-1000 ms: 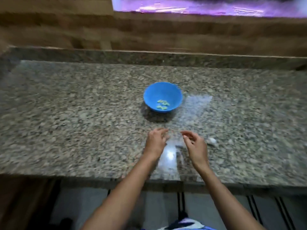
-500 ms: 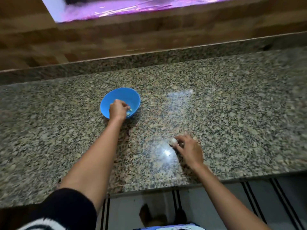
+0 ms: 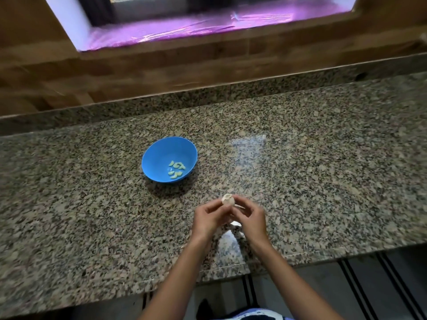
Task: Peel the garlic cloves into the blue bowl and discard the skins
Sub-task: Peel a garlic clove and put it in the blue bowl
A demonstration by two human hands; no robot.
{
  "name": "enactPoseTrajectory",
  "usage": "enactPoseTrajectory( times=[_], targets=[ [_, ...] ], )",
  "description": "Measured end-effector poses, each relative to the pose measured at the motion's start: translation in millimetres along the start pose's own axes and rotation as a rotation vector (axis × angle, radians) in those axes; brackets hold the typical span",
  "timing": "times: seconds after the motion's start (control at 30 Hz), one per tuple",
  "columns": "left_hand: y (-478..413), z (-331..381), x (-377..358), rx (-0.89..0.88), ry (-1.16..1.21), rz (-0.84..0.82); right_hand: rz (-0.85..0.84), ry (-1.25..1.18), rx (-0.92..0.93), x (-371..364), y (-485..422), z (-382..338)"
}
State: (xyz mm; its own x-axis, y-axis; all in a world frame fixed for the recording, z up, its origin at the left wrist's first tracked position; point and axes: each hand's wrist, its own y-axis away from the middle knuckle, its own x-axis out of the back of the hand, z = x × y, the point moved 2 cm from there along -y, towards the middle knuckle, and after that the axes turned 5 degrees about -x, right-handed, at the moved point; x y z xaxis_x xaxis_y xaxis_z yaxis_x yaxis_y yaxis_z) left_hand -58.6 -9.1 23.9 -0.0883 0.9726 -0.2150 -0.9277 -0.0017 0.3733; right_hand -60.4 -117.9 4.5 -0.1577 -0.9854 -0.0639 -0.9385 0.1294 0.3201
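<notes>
A blue bowl [image 3: 161, 155] stands on the granite counter [image 3: 69, 204], left of centre, with several pale peeled garlic cloves [image 3: 176, 169] in its bottom. In front of it and to the right, my left hand [image 3: 208, 218] and my right hand [image 3: 250, 218] meet above the counter. Together they hold a whitish garlic bulb [image 3: 228, 200], which sticks up between the fingertips of both hands. The lower part of the bulb is hidden by my fingers.
The counter's front edge [image 3: 300, 257] runs just below my wrists, with floor beyond it. A low granite upstand [image 3: 231, 93] and a wooden wall close the back. A bright window sill [image 3: 184, 26] lies above.
My left hand has come back from the bowl to the right hand. My right hand has lifted the garlic bulb off the counter, and both hands now hold it.
</notes>
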Motion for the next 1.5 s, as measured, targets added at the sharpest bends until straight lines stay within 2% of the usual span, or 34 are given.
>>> enactPoseTrajectory(
  times=[0.03,0.07,0.17,0.23,0.3,0.5,0.8,0.9,1.2,1.3,1.37,1.43,1.5],
  targets=[
    [-2,-3,4,-0.050,-0.048,0.034,-0.032,-0.057,-0.076,-2,-1,1],
    [-4,-6,10,-0.133,-0.195,0.069,-0.066,-0.099,-0.148,-3,-1,2],
    [-5,-8,20,-0.490,-0.805,0.126,-0.181,-0.194,-0.303,-7,3,3],
    [0,-5,19,-0.651,-0.930,0.108,-0.191,-0.186,-0.308,-8,4,4],
    [2,-3,19,-0.719,-0.948,0.083,-0.168,-0.224,-0.304,-9,5,5],
    [-6,-1,26,-0.627,-0.827,-0.036,-0.185,-0.304,-0.332,-5,4,8],
    [-18,0,37,-0.400,-0.698,-0.204,-0.205,-0.271,-0.386,4,3,8],
    [-20,0,42,-0.377,-0.695,-0.231,-0.203,-0.252,-0.402,3,3,10],
    [-18,-8,32,-0.447,-0.763,-0.080,-0.149,-0.116,-0.389,-3,-1,10],
    [-25,-10,39,-0.201,-0.410,0.013,-0.070,-0.097,-0.318,-1,-1,8],
    [-28,-11,54,-0.080,-0.276,0.061,0.040,0.166,-0.198,10,-8,6],
    [-32,-14,72,-0.114,-0.456,0.083,0.110,0.514,-0.087,19,-14,5],
    [-33,-13,83,-0.225,-0.756,0.066,0.133,0.697,-0.017,23,-17,7]
  ],
)
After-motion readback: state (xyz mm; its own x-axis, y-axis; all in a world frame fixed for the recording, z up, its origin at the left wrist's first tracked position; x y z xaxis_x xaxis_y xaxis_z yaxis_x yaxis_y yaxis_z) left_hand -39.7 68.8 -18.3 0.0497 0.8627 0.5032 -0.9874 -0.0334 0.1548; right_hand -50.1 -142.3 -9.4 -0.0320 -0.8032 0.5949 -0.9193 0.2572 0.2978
